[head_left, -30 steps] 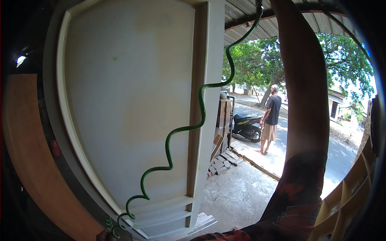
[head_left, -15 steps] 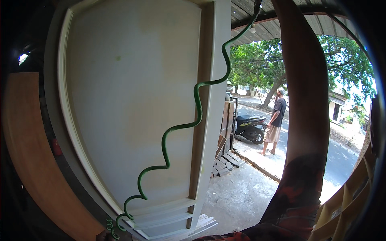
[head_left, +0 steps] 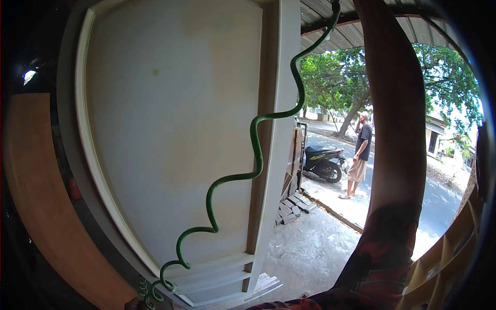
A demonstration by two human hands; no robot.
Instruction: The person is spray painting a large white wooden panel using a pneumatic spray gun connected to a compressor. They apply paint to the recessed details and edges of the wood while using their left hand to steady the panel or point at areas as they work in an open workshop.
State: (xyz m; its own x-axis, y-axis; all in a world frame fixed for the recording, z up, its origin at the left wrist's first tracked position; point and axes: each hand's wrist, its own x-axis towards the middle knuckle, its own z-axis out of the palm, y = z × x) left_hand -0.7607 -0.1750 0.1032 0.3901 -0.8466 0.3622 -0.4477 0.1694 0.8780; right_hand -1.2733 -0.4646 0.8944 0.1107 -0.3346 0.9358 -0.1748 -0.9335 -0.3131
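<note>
A large white panelled door [head_left: 181,134] stands upright in front of me. Across it a green coiled air hose [head_left: 257,139] runs in loose waves, from a dark fitting [head_left: 336,8] at the top down to the lower left. At the bottom edge a small part of my left hand [head_left: 134,304] shows, dark and rounded, closed against the coils of the hose; most of it is cut off. My right arm [head_left: 395,113], in a dark red-and-black sleeve, reaches straight up past the door's right side. The right hand is beyond the top of the picture.
A brown wooden panel [head_left: 39,181] leans at the left. Pale wooden framework [head_left: 439,268] stands at the lower right. Outside are grey blocks [head_left: 294,206], a parked motorbike [head_left: 324,164] and a standing person [head_left: 360,152] by the road.
The hose has swung slightly down and to the right. My right arm has shifted a little right in the picture. The person outside has moved slightly right.
</note>
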